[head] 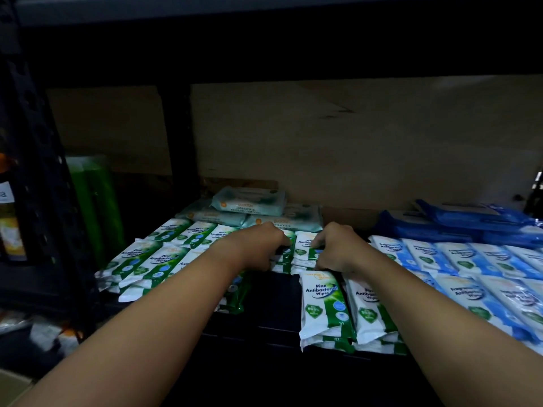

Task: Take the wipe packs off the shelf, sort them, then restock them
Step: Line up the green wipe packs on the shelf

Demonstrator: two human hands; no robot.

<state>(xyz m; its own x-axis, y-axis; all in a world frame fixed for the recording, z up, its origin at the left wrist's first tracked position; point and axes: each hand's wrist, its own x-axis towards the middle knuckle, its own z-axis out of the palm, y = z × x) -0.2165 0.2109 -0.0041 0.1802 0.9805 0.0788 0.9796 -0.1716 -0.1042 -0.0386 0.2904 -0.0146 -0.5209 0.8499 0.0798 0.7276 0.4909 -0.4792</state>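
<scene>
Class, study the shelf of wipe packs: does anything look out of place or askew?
Yes. The pale antibacterial packs at the back are heaped loosely, the top one tilted. A dark gap breaks the green pine packs in mid-shelf, where the left hand and right hand are gripping packs. The blue packs lie in tidy rows.

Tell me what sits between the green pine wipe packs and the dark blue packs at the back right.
In the head view, rows of blue-and-white fragrance wipe packs lie between the green pine packs and the dark blue packs.
</scene>
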